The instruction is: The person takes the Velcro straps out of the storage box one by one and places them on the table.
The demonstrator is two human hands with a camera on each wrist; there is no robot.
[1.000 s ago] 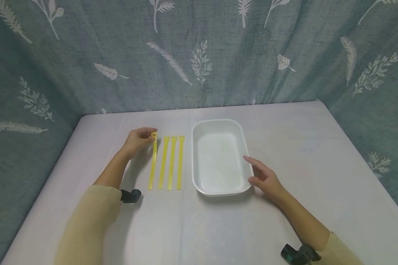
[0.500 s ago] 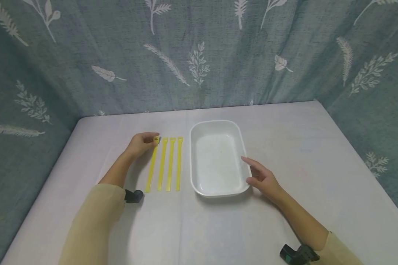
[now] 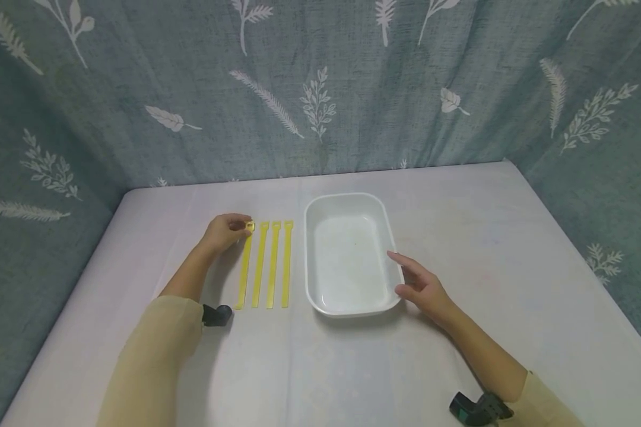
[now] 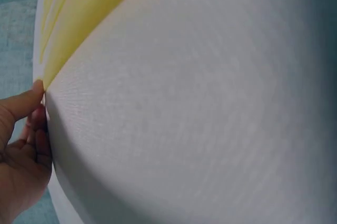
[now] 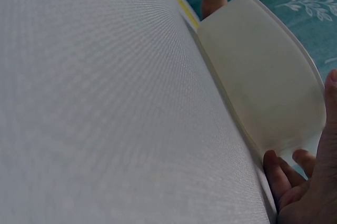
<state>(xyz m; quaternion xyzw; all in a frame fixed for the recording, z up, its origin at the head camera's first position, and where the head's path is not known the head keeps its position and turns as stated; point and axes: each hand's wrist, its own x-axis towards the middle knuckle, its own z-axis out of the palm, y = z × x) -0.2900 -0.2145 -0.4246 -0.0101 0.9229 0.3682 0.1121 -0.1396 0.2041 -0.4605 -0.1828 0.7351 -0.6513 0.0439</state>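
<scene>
In the head view, my left hand pinches the slotted head of a yellow strap, the leftmost in a row. Its long tail runs toward me along the white table. Several more yellow straps lie parallel to its right, slotted heads at the far end. Thumb and fingers of the left hand meet at the strap's end in the left wrist view. My right hand rests at the right side of a white rectangular tray, fingers loosely spread. The right wrist view has its fingertips by the tray's outer wall.
The white cloth-covered table ends at a blue-green curtain with pale leaf prints, which surrounds the back and sides. A dark wrist camera sits on the left forearm and another camera on the right.
My left hand has shifted slightly toward me and right with the strap's head, bringing it closer to the neighbouring straps. The right hand stays by the tray. The head view has shifted slightly.
</scene>
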